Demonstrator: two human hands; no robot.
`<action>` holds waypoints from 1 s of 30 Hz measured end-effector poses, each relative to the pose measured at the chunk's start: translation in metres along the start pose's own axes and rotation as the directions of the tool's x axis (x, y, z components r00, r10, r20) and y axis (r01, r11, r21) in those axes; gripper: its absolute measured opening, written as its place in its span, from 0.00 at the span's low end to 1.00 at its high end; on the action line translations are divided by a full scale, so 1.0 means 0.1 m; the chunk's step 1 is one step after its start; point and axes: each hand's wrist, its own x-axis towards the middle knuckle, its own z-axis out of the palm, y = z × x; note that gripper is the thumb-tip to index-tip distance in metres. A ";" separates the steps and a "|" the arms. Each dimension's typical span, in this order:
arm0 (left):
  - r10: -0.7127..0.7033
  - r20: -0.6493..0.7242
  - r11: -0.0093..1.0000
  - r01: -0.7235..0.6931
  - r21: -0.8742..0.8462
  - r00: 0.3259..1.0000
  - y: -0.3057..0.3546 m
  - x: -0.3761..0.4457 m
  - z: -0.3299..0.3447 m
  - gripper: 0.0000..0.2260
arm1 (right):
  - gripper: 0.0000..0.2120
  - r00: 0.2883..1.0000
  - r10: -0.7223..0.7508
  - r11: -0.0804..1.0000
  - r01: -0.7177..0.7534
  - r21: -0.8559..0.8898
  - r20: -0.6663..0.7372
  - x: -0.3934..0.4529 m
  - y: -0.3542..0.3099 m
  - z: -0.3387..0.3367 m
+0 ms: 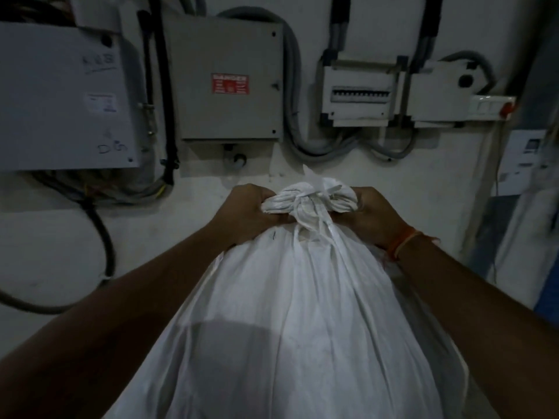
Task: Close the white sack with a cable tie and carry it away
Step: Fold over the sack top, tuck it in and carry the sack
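White sack (302, 313) filling the near centre, its gathered neck (308, 204) bunched at the top, neck gripped from the left by the left hand (245, 213), from the right by the right hand (372, 216), orange thread (402, 243) worn on the right wrist, grey electrical box (230, 80) with red danger label (230, 84) seen on the far wall.

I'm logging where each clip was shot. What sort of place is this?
Probably an electrical or utility room. On the wall hang a grey metal box with a red danger label, a breaker panel and thick cables. In front of it, both hands grip the neck of a white sack.
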 end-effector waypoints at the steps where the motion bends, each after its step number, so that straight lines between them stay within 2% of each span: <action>1: 0.016 0.003 1.000 -0.016 -0.005 1.000 0.07 0.14 0.15 0.16 | 0.11 1.000 -0.002 1.000 0.002 -0.022 -0.007 0.01 0.12 -0.17; 6: 0.040 0.009 0.998 -0.039 -0.050 0.999 0.29 0.80 0.86 0.18 | 0.13 1.000 -0.014 0.998 0.013 -0.057 -0.018 0.13 0.70 -0.86; 10: 0.051 0.024 0.999 -0.051 0.000 0.998 0.46 1.23 1.26 0.19 | 0.10 1.000 -0.008 0.995 0.008 -0.102 -0.001 0.28 1.07 -1.35; 16: -0.008 0.019 0.999 0.007 0.036 1.000 0.69 1.67 1.74 0.12 | 0.11 0.998 -0.038 0.994 0.042 -0.098 0.044 0.54 1.56 -1.87; 23: -0.154 -0.035 0.982 0.157 0.107 0.987 0.89 1.83 2.26 0.16 | 0.09 0.985 -0.059 0.995 0.071 -0.069 0.161 0.72 2.13 -2.21; 28: -0.241 -0.019 0.959 0.242 0.149 0.970 0.85 1.82 2.66 0.15 | 0.09 0.977 -0.017 0.996 0.036 -0.086 0.214 0.69 2.61 -2.25; 30: -0.276 0.016 0.949 0.269 0.161 0.961 0.75 1.76 2.83 0.18 | 0.10 0.970 0.003 0.995 0.020 -0.095 0.242 0.63 2.83 -2.19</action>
